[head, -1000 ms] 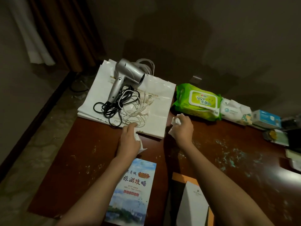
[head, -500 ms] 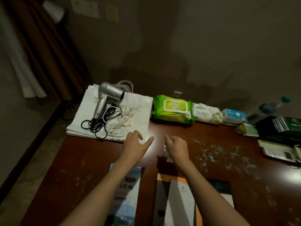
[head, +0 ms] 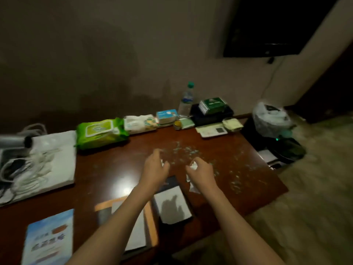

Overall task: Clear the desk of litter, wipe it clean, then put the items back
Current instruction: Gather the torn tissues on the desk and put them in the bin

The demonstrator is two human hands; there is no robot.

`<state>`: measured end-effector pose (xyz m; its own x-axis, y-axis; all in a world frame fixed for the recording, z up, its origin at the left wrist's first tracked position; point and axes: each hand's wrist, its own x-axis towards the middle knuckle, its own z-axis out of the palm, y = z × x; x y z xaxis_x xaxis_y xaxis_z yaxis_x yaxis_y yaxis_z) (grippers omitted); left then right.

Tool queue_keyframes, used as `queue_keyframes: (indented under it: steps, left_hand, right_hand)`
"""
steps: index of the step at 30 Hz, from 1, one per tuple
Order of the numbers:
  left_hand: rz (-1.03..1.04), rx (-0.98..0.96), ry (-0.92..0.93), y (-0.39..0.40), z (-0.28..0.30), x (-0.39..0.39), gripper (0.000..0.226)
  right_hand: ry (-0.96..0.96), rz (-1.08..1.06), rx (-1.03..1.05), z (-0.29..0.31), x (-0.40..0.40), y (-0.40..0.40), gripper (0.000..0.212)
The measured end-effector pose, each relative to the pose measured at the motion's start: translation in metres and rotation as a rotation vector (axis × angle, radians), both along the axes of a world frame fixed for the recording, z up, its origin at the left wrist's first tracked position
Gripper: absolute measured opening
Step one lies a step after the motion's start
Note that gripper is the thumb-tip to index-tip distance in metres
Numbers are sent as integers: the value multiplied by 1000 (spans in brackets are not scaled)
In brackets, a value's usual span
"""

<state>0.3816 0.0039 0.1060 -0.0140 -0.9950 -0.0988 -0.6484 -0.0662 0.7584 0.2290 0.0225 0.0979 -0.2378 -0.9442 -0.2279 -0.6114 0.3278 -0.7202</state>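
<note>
My right hand (head: 201, 172) grips a crumpled white tissue (head: 193, 166), and a torn strip of it hangs down below the wrist. My left hand (head: 155, 169) hovers beside it over the middle of the brown desk (head: 107, 169). Its fingers are curled, and a small white scrap (head: 162, 163) shows at the fingertips, blurred. Pale bluish litter flecks (head: 184, 150) lie scattered on the desk just beyond both hands and off to the right. A bin lined with a white plastic bag (head: 271, 119) stands past the desk's right end.
Along the wall sit a green wipes pack (head: 101, 131), a tissue pack (head: 139, 122), a blue box (head: 166, 115), a water bottle (head: 186, 99) and a dark box with green packets (head: 212, 108). A hair dryer (head: 15, 141) lies on white bags at left. A brochure (head: 47, 238) and white card (head: 172, 203) lie near me.
My view has swung right, bringing the bin and wall screen into sight. Both hands moved right from the white bags to the litter patch. My left hand went from spread to curled.
</note>
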Motion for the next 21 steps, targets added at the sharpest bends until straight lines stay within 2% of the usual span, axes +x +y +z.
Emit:
queue_keyframes:
  steps: [5,11,14,21]
  left_hand:
    - [-190,-38,41,17,4,-129,39]
    - [-327,-82,87,28,19,-231,43]
    - [-370,-93,94,19,22,-274,45]
    - [-429,-46,111,-19,-1,-370,20]
  right_hand:
    - [-52,-214,-61,19,-114,39,4]
    - [-36,-374,-135,32,-207,65,27]
    - [-21,-435,-146,26,-246,71,18]
    - [-1,-525,-137,7,-333,47,11]
